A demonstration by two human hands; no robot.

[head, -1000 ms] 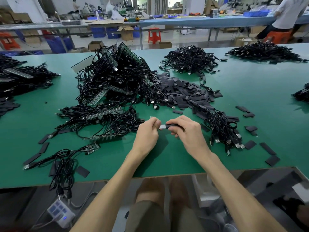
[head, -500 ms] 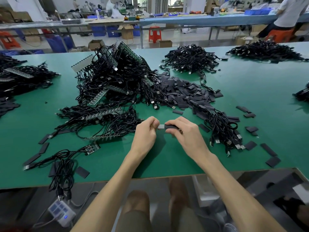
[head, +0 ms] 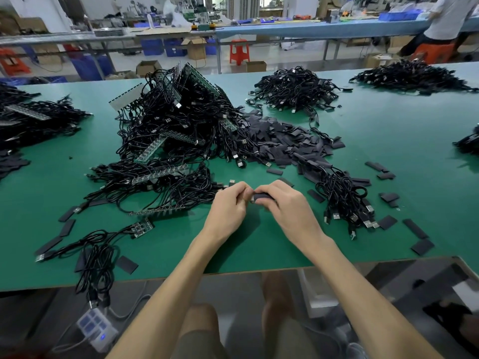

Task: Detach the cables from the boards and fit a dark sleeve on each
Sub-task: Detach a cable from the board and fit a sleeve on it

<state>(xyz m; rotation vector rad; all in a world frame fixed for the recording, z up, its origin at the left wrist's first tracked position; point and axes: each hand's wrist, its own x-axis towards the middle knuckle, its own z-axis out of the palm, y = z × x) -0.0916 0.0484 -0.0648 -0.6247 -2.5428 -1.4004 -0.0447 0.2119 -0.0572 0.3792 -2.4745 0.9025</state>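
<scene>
Both hands meet just above the desk (head: 388,156), close to the middle of its near edge, knuckles almost touching. The right hand (head: 287,211) is curled round a short dark sleeve (head: 263,196). The left hand (head: 228,211) pinches the cable end (head: 252,199), of which only a small pale sliver shows in the gap between them. The sleeve's long axis lies left to right, roughly along the near edge, one end toward the left hand. So the coming move looks like a straight push together along that line, with both hands equally near. How far the end already sits inside the sleeve cannot be told, because fingers hide the joint.

Outward from there, a bundle of loose cables (head: 344,200) lies just right of the right hand. A heap of spare sleeves (head: 280,141) sits behind the hands toward the desk's middle, and a tall tangle of cables and boards (head: 181,120) rises behind the left hand. A small board (head: 141,227) with its cables attached lies near the left part of the near edge. The desk top is plain green. Below the near edge sits a power strip (head: 96,330). Beyond the far edge is a workshop — long benches, a red stool (head: 239,51) and a seated person (head: 445,22).
</scene>
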